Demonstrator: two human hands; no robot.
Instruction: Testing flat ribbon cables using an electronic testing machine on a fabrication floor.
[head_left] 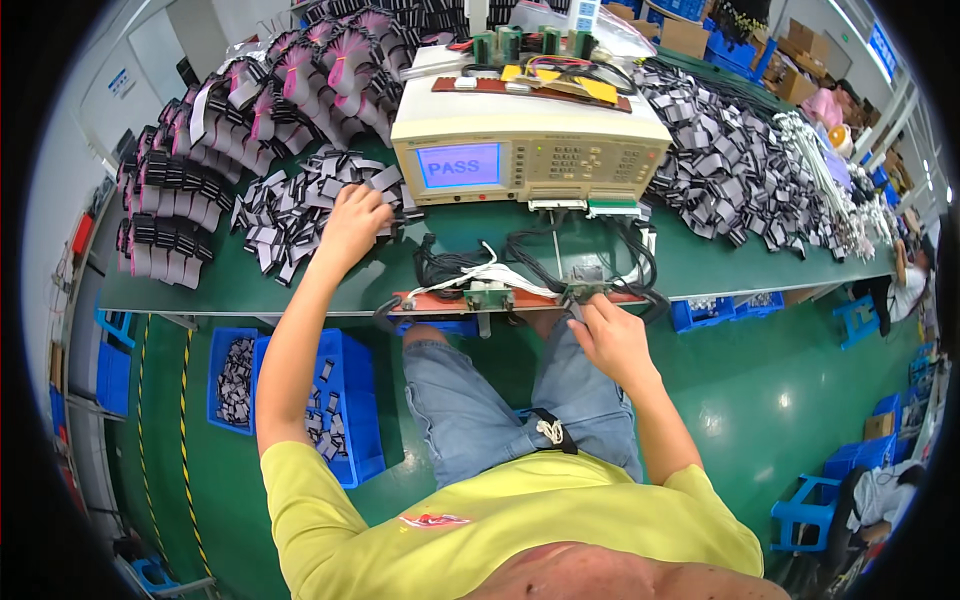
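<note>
Hard to see under the left hand [358, 217], left of the middle; can't tell if pinching any short grey cables [290, 215]. Hard to see under the right hand [612, 335], just right of the middle. Can't see all of the blue bin [365, 440], lower left, behind the left arm [290, 385]. Can't read the tiny buttons [575, 160], upper middle.

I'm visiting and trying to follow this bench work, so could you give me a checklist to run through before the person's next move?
1. Left hand at the pile of short grey cables: ok.
2. Right hand at the red strip along the table's front edge: ok.
3. Cable seated under the right hand: cannot tell; the fingers block the view.
4. Tester screen lit: ok.
5. Top of the tester clear: not ok; wires lie there.
</note>
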